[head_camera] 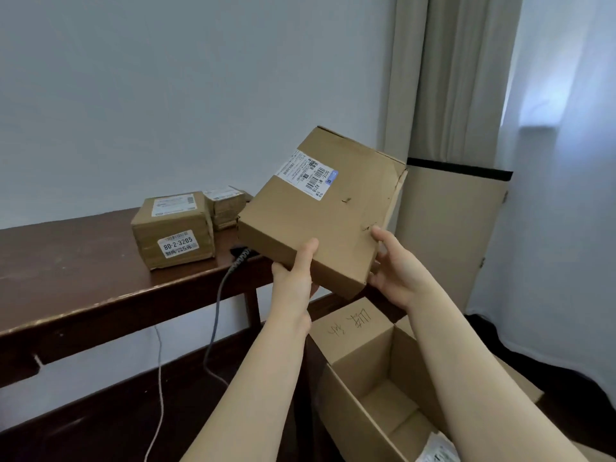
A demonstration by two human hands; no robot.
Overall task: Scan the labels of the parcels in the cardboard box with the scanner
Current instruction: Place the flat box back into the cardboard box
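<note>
Both hands are clamped on the flat parcel (316, 221) — your left hand (293, 275) at the near edge, right hand (396, 271) at the near right corner, thumbs on top. It's tilted above the open cardboard box (366, 365), shipping label (308, 173) up. Looks like the present-for-scan step. The scanner (238, 252) lies on the table (83, 261), mostly hidden behind the parcel — next, free one hand for it. Another labelled parcel (436, 451) sits in the box.

Plain brown flat parcel (320, 211) with white, black-barcoded label (308, 171) tipped blue, dark reddish-brown tabletop (76, 261), tan taped parcel (173, 228) there, grey cable (218, 305), brown cardboard box (366, 388) with black handwriting
</note>
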